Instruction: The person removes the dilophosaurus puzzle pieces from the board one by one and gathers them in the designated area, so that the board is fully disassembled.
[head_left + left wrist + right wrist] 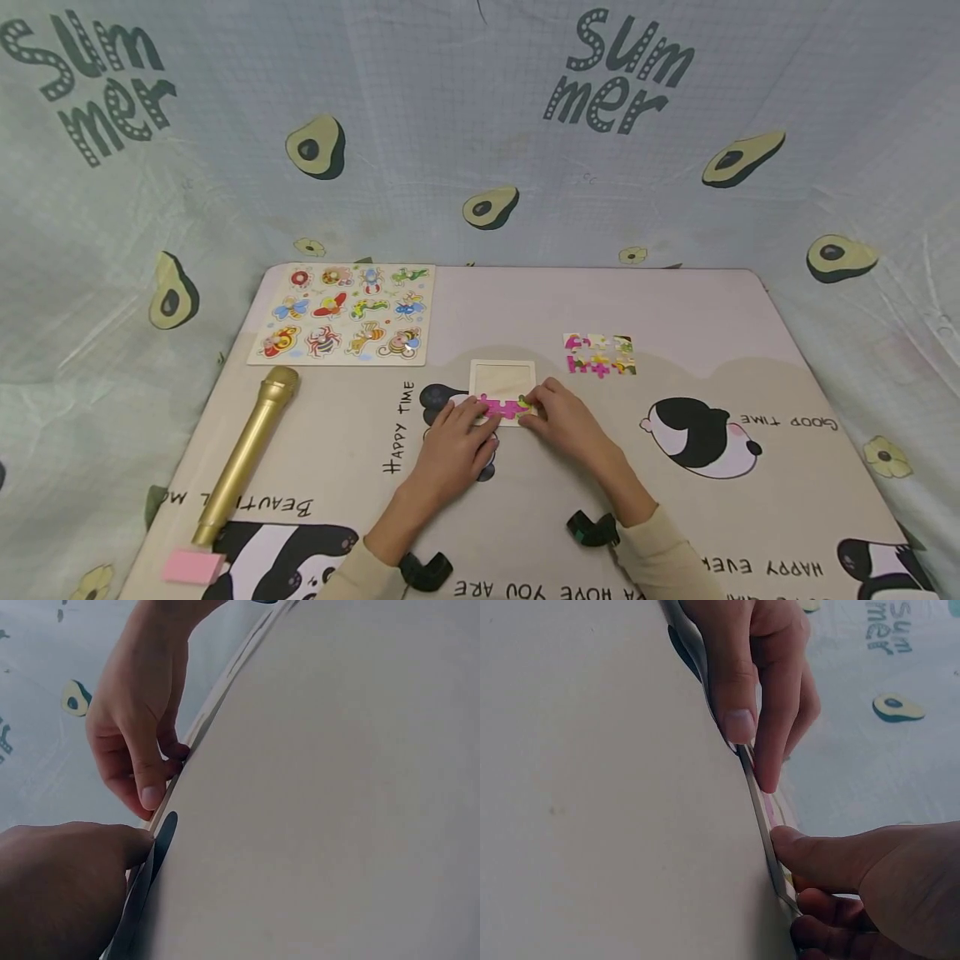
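Observation:
A small, shallow wooden puzzle tray [502, 375] lies mid-table, with a row of joined pink jigsaw pieces [501, 407] along its near side. My left hand [453, 446] rests at the tray's near left corner, its fairly straight fingers touching the pieces and the rim. At the near right corner, my right hand [566, 423] pinches a pink-and-green jigsaw piece [523, 402] between thumb and forefinger, partly hiding it. Both wrist views look along the table at a low angle; in the right one the right thumb [787, 844] presses at the tray's edge.
More jigsaw pieces [600, 355] lie grouped to the tray's right. A board of cartoon insects [341, 317] sits at the back left. Nearer are a gold microphone [247, 454] and a pink block [193, 567]. Dark curved objects [592, 529] lie beside the wrists.

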A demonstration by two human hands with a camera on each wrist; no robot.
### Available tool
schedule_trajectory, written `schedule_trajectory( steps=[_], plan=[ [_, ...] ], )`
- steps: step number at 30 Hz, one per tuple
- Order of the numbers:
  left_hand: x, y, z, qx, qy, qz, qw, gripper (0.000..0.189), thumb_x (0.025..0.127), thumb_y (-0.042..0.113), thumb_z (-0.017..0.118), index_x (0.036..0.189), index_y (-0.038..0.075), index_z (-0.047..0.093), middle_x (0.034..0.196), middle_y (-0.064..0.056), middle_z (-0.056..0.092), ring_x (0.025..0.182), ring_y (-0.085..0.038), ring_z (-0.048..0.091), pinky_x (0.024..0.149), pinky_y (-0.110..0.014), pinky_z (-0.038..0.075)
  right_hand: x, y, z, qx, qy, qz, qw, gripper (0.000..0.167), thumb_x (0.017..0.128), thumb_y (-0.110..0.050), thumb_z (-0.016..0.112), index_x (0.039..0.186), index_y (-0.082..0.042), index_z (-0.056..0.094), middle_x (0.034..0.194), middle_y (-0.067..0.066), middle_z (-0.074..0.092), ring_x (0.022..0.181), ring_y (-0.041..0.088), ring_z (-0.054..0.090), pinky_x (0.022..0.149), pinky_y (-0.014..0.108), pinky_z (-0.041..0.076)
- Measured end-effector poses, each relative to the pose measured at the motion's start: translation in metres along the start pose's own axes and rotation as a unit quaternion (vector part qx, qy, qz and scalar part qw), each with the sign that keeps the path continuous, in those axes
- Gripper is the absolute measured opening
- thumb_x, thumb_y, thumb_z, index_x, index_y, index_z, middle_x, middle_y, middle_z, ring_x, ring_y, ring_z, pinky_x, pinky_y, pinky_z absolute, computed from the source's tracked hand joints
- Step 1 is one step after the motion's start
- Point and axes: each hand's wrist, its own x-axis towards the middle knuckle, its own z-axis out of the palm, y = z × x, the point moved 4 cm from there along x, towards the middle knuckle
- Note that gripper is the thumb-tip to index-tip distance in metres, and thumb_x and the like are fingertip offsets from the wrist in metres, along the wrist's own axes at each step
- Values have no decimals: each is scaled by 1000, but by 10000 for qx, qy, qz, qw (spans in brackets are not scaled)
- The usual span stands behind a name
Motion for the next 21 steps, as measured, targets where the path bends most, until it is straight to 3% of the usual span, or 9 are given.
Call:
schedule_trajectory(
  steps=[21],
  plan=[
    [0, 3, 1, 120, -174, -85, 9997, 36, 100, 33, 58, 131, 19, 67, 137, -6, 61, 138, -26, 50, 116, -52, 40, 4, 3, 3, 324, -153, 19, 9994, 27, 88, -17, 77, 105, -6, 59, 91, 2, 50, 78, 12, 46, 68, 25, 41]
  ],
)
